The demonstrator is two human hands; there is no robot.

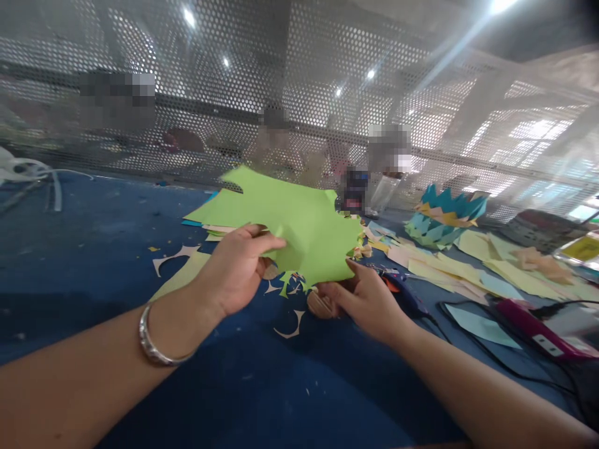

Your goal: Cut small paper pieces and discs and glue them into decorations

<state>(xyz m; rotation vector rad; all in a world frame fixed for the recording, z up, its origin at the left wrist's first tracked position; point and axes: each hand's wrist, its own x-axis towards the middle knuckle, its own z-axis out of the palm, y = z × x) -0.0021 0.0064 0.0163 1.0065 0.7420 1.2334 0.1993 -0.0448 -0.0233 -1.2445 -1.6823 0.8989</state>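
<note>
A sheet of green paper [304, 218] with cut, uneven edges is held up above the blue table. My left hand [243, 262] pinches it near its lower left, thumb on the near face. At the lower right corner, my right hand [365, 296] grips the same sheet between thumb and fingers. Beneath the sheet lie small paper scraps [285, 284] and a round brownish piece [322, 305], close to my right fingers. More green paper [215, 209] rests in a stack behind my left hand. A curved pale offcut [296, 325] lies on the table in front.
Rings of blue zigzag-cut paper [442, 215] stand at the back right beside spread yellow paper sheets [524, 277]. A dark tool with a cord [407, 296] and a magenta power strip [538, 330] lie right. A perforated metal screen [318, 75] rises behind the table [262, 386].
</note>
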